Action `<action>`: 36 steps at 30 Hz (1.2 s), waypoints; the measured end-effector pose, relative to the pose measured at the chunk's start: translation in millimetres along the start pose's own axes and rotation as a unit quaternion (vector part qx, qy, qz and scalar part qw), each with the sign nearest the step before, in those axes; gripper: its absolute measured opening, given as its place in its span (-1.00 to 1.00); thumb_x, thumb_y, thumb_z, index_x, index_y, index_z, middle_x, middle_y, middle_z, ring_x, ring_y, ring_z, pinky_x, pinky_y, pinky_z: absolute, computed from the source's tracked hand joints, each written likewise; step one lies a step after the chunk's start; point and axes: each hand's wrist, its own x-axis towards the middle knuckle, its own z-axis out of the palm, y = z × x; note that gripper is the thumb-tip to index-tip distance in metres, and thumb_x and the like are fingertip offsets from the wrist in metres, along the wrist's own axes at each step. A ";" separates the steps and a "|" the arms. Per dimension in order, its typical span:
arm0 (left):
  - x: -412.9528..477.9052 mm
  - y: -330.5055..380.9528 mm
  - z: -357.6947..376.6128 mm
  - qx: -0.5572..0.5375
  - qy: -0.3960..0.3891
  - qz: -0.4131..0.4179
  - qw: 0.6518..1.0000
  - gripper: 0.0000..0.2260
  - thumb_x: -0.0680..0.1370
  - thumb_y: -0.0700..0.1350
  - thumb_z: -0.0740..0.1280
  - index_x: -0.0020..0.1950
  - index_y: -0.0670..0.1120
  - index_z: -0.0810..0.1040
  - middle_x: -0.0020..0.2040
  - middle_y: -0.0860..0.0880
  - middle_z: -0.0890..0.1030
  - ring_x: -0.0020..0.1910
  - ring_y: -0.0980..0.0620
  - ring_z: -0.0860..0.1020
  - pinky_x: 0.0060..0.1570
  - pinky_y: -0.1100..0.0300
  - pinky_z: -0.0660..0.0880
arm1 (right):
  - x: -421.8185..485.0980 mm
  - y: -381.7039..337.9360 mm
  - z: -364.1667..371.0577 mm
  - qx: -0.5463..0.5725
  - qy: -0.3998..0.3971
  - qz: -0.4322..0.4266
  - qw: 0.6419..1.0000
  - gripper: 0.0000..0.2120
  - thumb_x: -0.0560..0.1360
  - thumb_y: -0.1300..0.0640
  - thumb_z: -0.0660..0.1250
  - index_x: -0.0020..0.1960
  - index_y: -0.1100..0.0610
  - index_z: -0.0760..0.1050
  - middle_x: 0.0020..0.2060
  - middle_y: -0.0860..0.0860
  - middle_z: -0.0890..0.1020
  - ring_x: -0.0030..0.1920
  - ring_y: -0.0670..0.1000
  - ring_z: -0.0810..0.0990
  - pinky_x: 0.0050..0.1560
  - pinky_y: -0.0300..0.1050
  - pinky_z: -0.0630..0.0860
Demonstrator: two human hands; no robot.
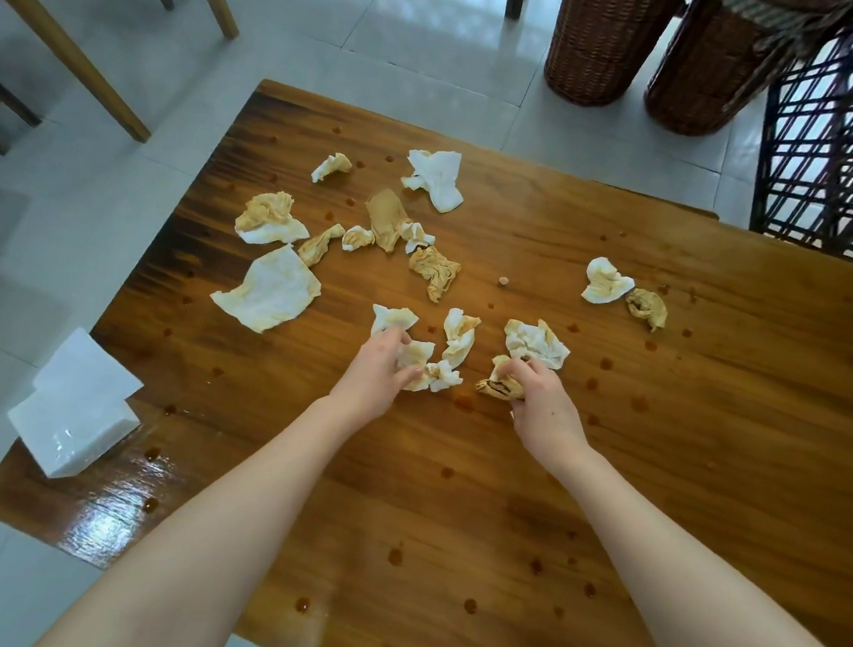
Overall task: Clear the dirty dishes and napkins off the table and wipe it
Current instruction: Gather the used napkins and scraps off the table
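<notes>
The near half of the desk [449,506] gives you bare wood to pass over, marked only by sauce drops [396,555]. Crumpled napkins [434,270] crowd the middle and far left, with narrow gaps between them; two more lie apart toward the right. A white tissue pack [74,406] blocks the left edge. Past the far edge stand wicker baskets [601,39] and, to the right, a dark lattice chair [844,127].
</notes>
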 end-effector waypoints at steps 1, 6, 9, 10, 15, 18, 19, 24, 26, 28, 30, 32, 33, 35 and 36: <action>0.9 0.6 0.8 -0.002 -0.001 0.001 1.000 -0.68 0.54 -0.11 0.39 0.25 -0.07 0.41 0.01 0.06 0.41 -0.02 0.10 0.42 -0.03 0.28 0.38 | 0.3 0.2 -0.4 0.004 0.000 0.001 1.000 -0.60 0.45 0.43 0.29 0.11 -0.02 0.45 0.04 -0.05 0.48 0.04 -0.02 0.44 -0.21 -0.10 0.54; 0.1 -4.9 -0.6 -0.010 0.005 0.011 1.000 -0.63 0.47 -0.18 0.46 0.21 -0.05 0.41 0.07 0.04 0.43 0.03 0.07 0.47 0.05 0.23 0.48 | 1.8 0.8 -1.6 0.013 -0.004 0.007 1.000 -0.59 0.45 0.44 0.29 0.13 -0.01 0.46 0.04 -0.05 0.48 0.01 -0.01 0.46 -0.20 -0.11 0.53; -3.4 -9.2 -3.3 -0.007 0.015 0.024 1.000 -0.58 0.44 -0.20 0.49 0.23 -0.04 0.42 0.07 0.04 0.44 0.00 0.09 0.47 0.00 0.29 0.45 | 2.2 0.9 -1.0 0.015 -0.002 0.008 1.000 -0.58 0.45 0.44 0.30 0.13 -0.01 0.46 0.05 -0.06 0.47 0.03 -0.02 0.46 -0.19 -0.13 0.52; -4.7 -10.6 -4.1 -0.009 0.017 0.027 0.999 -0.56 0.44 -0.21 0.49 0.25 -0.04 0.42 0.08 0.04 0.44 0.00 0.09 0.47 0.00 0.31 0.45 | 2.3 1.0 -0.6 0.016 -0.001 0.009 1.000 -0.58 0.45 0.44 0.30 0.13 -0.01 0.46 0.05 -0.06 0.47 0.04 -0.01 0.46 -0.19 -0.13 0.52; -10.8 -17.4 -6.7 -0.020 0.049 0.026 0.998 -0.47 0.42 -0.24 0.50 0.32 -0.01 0.41 0.16 0.00 0.44 0.09 0.09 0.47 0.06 0.32 0.43 | 2.6 1.3 0.5 0.015 0.001 0.007 1.000 -0.58 0.44 0.43 0.31 0.14 -0.02 0.46 0.05 -0.06 0.48 0.04 -0.01 0.46 -0.21 -0.15 0.51; -14.4 -22.1 -7.0 -0.022 0.078 0.010 0.997 -0.41 0.40 -0.22 0.53 0.36 0.02 0.39 0.22 -0.01 0.38 0.18 0.08 0.43 0.16 0.30 0.40 | 3.0 1.3 0.9 0.012 0.002 0.005 1.000 -0.57 0.44 0.43 0.32 0.14 -0.02 0.46 0.05 -0.07 0.48 0.02 -0.03 0.46 -0.23 -0.18 0.49; -15.3 -23.3 -6.9 -0.024 0.084 0.007 0.996 -0.39 0.39 -0.22 0.54 0.37 0.01 0.38 0.24 -0.01 0.36 0.21 0.05 0.42 0.19 0.28 0.39 | 2.9 1.3 1.1 0.011 0.003 0.004 1.000 -0.57 0.44 0.43 0.32 0.14 -0.02 0.46 0.05 -0.07 0.48 0.02 -0.04 0.46 -0.23 -0.20 0.48; -16.2 -27.4 -6.1 0.015 0.092 -0.018 0.995 -0.19 0.35 -0.11 0.58 0.50 -0.03 0.25 0.36 -0.08 0.29 0.36 -0.02 0.29 0.33 0.11 0.34 | 2.8 1.0 1.3 0.010 0.007 0.005 1.000 -0.58 0.44 0.42 0.33 0.15 -0.01 0.47 0.06 -0.06 0.48 0.04 -0.03 0.47 -0.19 -0.18 0.51; -15.1 -26.2 -4.5 0.040 0.074 -0.025 0.996 -0.14 0.33 -0.02 0.58 0.52 0.00 0.20 0.40 -0.08 0.27 0.38 -0.04 0.27 0.32 0.08 0.34 | 2.6 1.3 1.2 0.009 0.006 0.003 1.000 -0.58 0.44 0.42 0.33 0.15 -0.02 0.46 0.06 -0.07 0.48 0.04 -0.03 0.47 -0.20 -0.20 0.49; -12.7 -23.1 -2.3 0.061 0.062 -0.020 0.996 -0.13 0.32 0.05 0.57 0.52 0.02 0.20 0.40 -0.08 0.28 0.36 -0.05 0.30 0.29 0.07 0.38 | 2.6 1.6 1.5 0.010 0.007 0.003 1.000 -0.57 0.44 0.42 0.33 0.15 -0.02 0.46 0.06 -0.07 0.48 0.05 -0.03 0.47 -0.21 -0.20 0.49; -9.6 -18.2 0.3 0.086 0.058 -0.014 0.994 -0.15 0.32 0.10 0.56 0.51 0.05 0.22 0.40 -0.07 0.29 0.34 -0.06 0.32 0.27 0.06 0.40 | 2.5 1.9 2.3 0.011 0.008 0.004 1.000 -0.57 0.44 0.42 0.33 0.15 -0.02 0.47 0.07 -0.07 0.48 0.06 -0.03 0.47 -0.21 -0.20 0.50; -6.5 -12.8 3.2 0.123 0.058 -0.011 0.991 -0.17 0.33 0.14 0.54 0.50 0.07 0.22 0.42 -0.08 0.27 0.35 -0.09 0.33 0.27 0.05 0.39 | 2.3 2.2 2.5 0.012 0.010 0.002 1.000 -0.57 0.44 0.41 0.34 0.15 -0.03 0.47 0.07 -0.07 0.48 0.06 -0.04 0.47 -0.22 -0.24 0.48; -5.0 -10.5 4.5 0.143 0.058 -0.013 0.988 -0.16 0.33 0.15 0.54 0.51 0.07 0.21 0.45 -0.09 0.24 0.37 -0.10 0.31 0.29 0.04 0.37 | 2.4 2.2 2.5 0.013 0.010 0.001 1.000 -0.57 0.44 0.41 0.34 0.16 -0.04 0.47 0.07 -0.07 0.48 0.06 -0.04 0.47 -0.22 -0.24 0.47; -2.1 -6.8 5.1 0.173 0.056 -0.020 0.983 -0.13 0.34 0.16 0.53 0.52 0.09 0.15 0.52 -0.10 0.14 0.43 -0.14 0.25 0.34 0.00 0.32 | 2.1 2.7 2.0 0.014 0.010 -0.002 1.000 -0.57 0.44 0.41 0.34 0.16 -0.04 0.47 0.07 -0.07 0.48 0.06 -0.04 0.47 -0.20 -0.22 0.50; -0.4 -5.5 4.3 0.184 0.048 -0.024 0.981 -0.11 0.33 0.16 0.53 0.54 0.10 0.12 0.55 -0.11 0.08 0.45 -0.16 0.22 0.36 -0.02 0.30 | 2.1 3.2 1.7 0.014 0.009 -0.002 1.000 -0.57 0.44 0.41 0.34 0.15 -0.04 0.47 0.07 -0.07 0.49 0.07 -0.04 0.47 -0.19 -0.20 0.52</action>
